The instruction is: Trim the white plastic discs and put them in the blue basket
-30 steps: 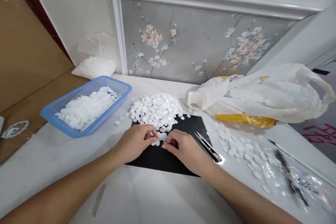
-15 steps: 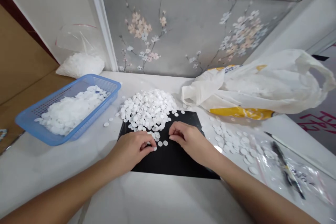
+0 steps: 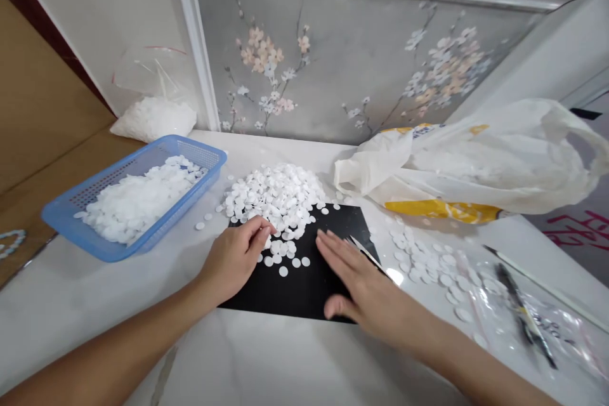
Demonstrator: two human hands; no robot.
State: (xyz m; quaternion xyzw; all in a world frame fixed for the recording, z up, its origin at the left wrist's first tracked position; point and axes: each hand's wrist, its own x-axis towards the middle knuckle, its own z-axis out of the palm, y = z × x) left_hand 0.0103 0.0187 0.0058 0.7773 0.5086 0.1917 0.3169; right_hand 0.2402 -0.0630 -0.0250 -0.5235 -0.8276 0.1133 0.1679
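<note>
A heap of small white round discs [image 3: 280, 193] lies on the back of a black sheet [image 3: 295, 301] and spills onto the table. My left hand [image 3: 235, 257] is at the heap's front left side, thumb and fingers curled together; whatever is between the fingertips is hidden. Stretched out nearly flat over the right part of the sheet is my right hand [image 3: 354, 279], fingers together and thumb apart, with nothing visible in it. Beside it shows a thin pointed metal tool [image 3: 364, 248], partly covered by the hand. A few loose discs [image 3: 283, 271] lie between the hands.
A blue basket [image 3: 95, 254] of white discs stands left, with a clear bag of white pieces [image 3: 155, 117] behind. A white and yellow plastic bag [image 3: 457, 171] lies back right. More discs [image 3: 419, 260], a pen [image 3: 526, 317], clear bags and a thin white stick [image 3: 542, 285] lie right.
My right hand has gone from curled fingers to flat and stretched out, lower and to the right. My left hand has moved up and left toward the heap. The metal tool has come into view.
</note>
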